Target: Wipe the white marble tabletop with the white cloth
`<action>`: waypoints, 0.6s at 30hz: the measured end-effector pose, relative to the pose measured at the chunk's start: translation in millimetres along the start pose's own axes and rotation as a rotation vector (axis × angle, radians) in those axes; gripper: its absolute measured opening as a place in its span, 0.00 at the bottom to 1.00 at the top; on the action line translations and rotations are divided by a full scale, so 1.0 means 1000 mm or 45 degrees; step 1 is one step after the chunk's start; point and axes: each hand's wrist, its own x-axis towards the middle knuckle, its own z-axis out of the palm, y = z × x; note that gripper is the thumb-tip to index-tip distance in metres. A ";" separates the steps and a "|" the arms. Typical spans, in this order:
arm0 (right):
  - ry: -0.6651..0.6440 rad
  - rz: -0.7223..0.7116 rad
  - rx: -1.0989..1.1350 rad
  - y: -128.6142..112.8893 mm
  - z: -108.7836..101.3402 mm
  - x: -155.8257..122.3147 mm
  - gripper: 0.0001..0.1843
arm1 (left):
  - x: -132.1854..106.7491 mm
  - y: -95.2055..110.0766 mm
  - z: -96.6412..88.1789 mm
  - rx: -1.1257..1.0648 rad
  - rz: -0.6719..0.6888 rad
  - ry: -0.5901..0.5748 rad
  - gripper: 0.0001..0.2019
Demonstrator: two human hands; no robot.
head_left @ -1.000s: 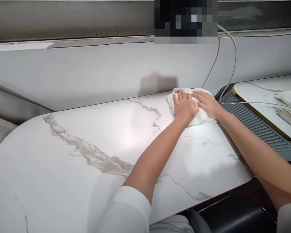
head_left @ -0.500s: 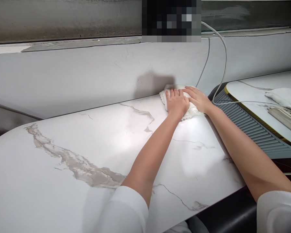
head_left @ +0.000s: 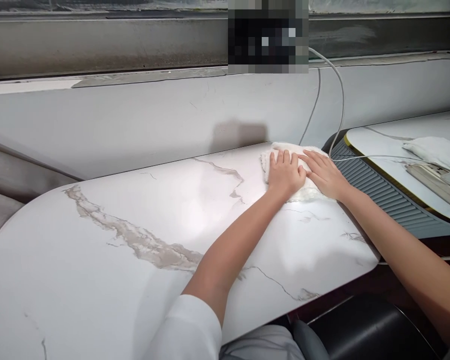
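Observation:
A white fluffy cloth lies at the far right corner of a white marble-look table, close to the grey wall. My left hand presses flat on its left part, fingers stretched out and together. Beside it, my right hand lies flat on the cloth's right part with fingers extended toward the left hand. Both hands cover most of the cloth. Both arms reach forward across the tabletop, and my left arm wears a white short sleeve.
A second marble table stands to the right with a folded white cloth and a power strip on it. White cables hang down the wall. Below lie a ribbed grey panel and a dark seat.
The cloth stays under both hands at the far right corner and sits slightly nearer to me than half a second ago. The view has shifted a little.

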 end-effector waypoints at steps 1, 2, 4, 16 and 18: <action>-0.006 -0.003 -0.004 -0.002 -0.002 -0.008 0.30 | -0.007 0.004 -0.001 0.002 0.007 0.001 0.23; -0.010 -0.005 -0.009 -0.004 -0.004 -0.016 0.30 | -0.014 0.008 -0.002 0.003 0.015 0.002 0.23; -0.019 -0.003 -0.020 -0.008 -0.009 -0.033 0.30 | -0.028 0.016 -0.005 0.001 0.036 0.010 0.23; -0.040 0.015 -0.020 -0.044 -0.028 -0.133 0.29 | -0.112 0.052 -0.029 0.028 0.180 0.044 0.25; -0.026 -0.003 -0.038 -0.054 -0.029 -0.145 0.29 | -0.124 0.053 -0.035 0.036 0.191 0.014 0.26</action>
